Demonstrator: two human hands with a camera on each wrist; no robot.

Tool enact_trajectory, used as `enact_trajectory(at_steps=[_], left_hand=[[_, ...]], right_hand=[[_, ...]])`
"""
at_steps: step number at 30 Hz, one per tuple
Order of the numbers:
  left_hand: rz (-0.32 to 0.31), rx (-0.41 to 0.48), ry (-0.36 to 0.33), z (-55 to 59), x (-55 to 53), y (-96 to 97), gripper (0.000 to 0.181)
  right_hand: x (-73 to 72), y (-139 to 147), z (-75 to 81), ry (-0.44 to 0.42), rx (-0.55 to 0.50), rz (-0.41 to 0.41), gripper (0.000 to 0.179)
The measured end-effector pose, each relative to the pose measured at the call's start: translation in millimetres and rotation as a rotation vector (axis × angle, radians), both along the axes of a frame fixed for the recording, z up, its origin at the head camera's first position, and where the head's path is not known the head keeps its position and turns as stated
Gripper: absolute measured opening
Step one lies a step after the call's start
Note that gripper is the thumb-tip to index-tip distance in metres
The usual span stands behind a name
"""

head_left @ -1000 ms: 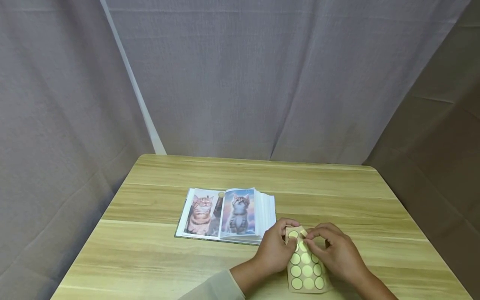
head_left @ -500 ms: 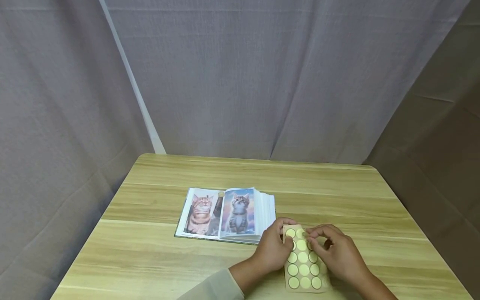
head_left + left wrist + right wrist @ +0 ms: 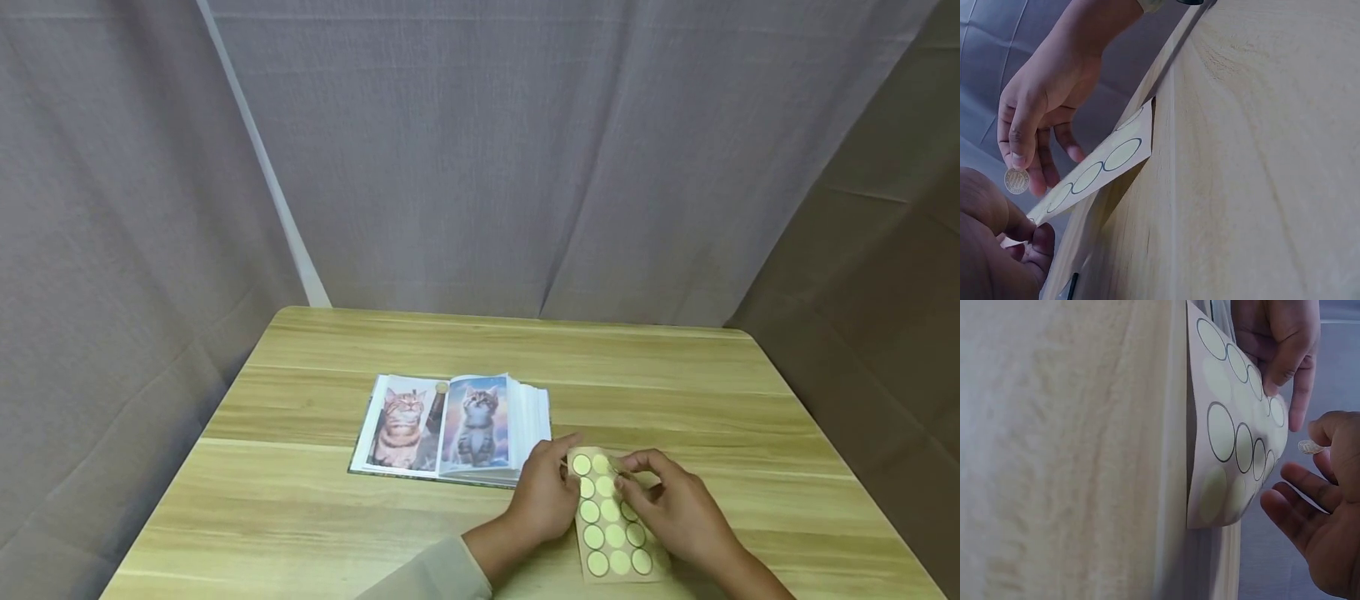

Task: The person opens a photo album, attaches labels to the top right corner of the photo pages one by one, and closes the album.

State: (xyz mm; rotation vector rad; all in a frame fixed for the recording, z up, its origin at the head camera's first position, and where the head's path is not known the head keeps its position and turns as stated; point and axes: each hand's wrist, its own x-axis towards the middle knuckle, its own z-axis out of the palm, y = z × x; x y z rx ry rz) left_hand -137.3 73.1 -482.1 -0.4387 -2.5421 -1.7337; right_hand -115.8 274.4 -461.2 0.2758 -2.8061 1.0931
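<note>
A tan sticker sheet (image 3: 604,523) with rows of pale yellow circles, several outlined dark, slants above the table. My left hand (image 3: 543,496) pinches its upper left edge between thumb and fingers. Over the sheet's right side is my right hand (image 3: 678,504). In the left wrist view, a small round sticker (image 3: 1017,180) with a printed pattern is pinched at my right thumb tip. The right wrist view shows that sticker (image 3: 1310,447) apart from the sheet, my other right fingers spread loosely below it.
An open photo album (image 3: 532,425) lies left of the hands, with cat pictures on both pages. A small round sticker (image 3: 442,387) sits at the top of its left page. The wooden table (image 3: 300,533) backs onto a grey curtain (image 3: 435,167).
The sheet has shifted a little left, then back right, and is now slightly more tilted. My right fingers stay near its upper right part. The album has not moved.
</note>
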Motion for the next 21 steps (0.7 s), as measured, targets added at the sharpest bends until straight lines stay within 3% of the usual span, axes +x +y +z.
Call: enact_trajectory(at_steps=[5,11,16,21], left_hand=[[0.035,-0.027,-0.024,-3.1,-1.2,2.0,0.055],[0.033,-0.037,-0.073,-3.4,-1.9,1.2,0.054],[0.028,-0.085,-0.059,-2.9,0.3,-2.8,0.045],[-0.024,-0.074,-0.03,0.1,5.9,-7.1,0.04]], right_hand=[[0.4,-0.1,-3.2,-0.067,-0.006,0.038,0.026],[0.1,0.6,-8.2,-0.153,-0.032,0.078,0.033],[-2.0,1.8,-11.5,-0.151,0.009,0.088,0.035],[-1.9,2.6,-12.2,-0.138,0.045,0.084,0.036]])
